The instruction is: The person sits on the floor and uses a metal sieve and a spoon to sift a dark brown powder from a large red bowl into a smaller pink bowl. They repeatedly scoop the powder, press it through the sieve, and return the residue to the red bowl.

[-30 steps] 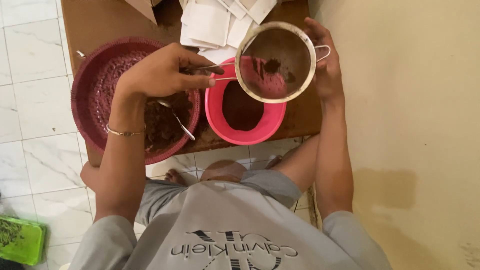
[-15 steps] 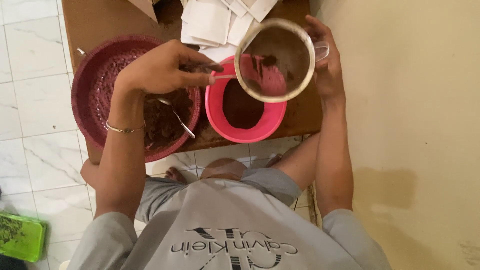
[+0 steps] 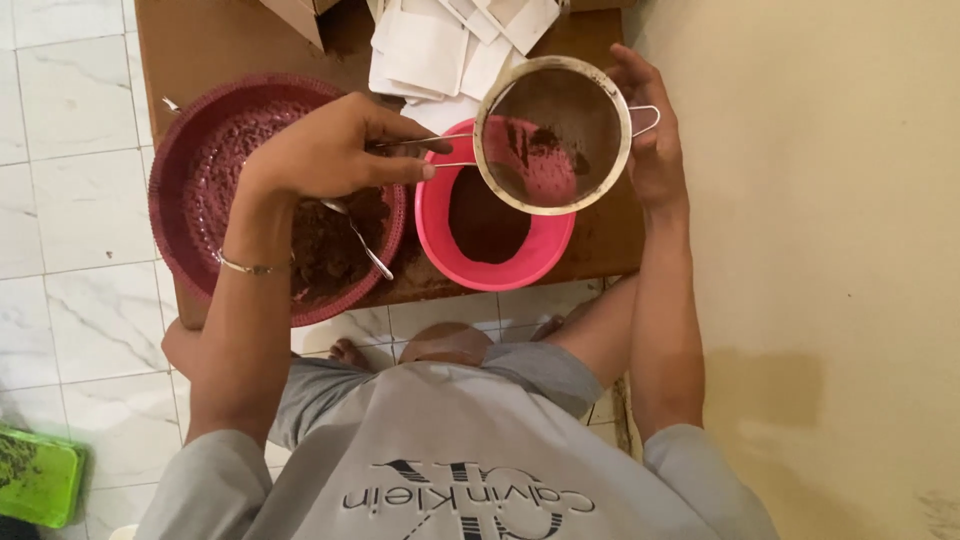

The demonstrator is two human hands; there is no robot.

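**A:** What do you have nearest you, low in the frame?

**B:** A green flat container (image 3: 35, 478) sits at the lower left corner on the white tiled floor (image 3: 60, 250). Above your knees runs the near edge of the low wooden table (image 3: 200, 45).

**A:** And your hands?

**B:** Your left hand (image 3: 335, 150), left of centre, is closed in a pinch on the thin metal handle (image 3: 440, 152) of the round metal sieve (image 3: 552, 133). Your right hand (image 3: 652, 135), right of centre, wraps around the sieve's far rim, thumb up beside its small wire loop. So you hold the sieve between both hands, tilted, and a little dark brown powder clings inside the mesh.

**A:** Where does the sieve sit against the bowls?

**B:** It hangs just above the upper edge of the pink bowl (image 3: 440, 235) at centre, which holds a patch of dark brown powder. Your left wrist crosses the wide maroon basket-weave bowl (image 3: 170, 205) at the left; a dark clumpy mass and a metal spoon (image 3: 358, 240) lie in it, just under your hand.

**A:** Any packages farther off?

**B:** A loose heap of flat white paper packets (image 3: 430, 50), squarish, lies at the top centre behind the sieve, touching the pink bowl's far side. A brown cardboard corner (image 3: 295, 15) pokes in to their left.
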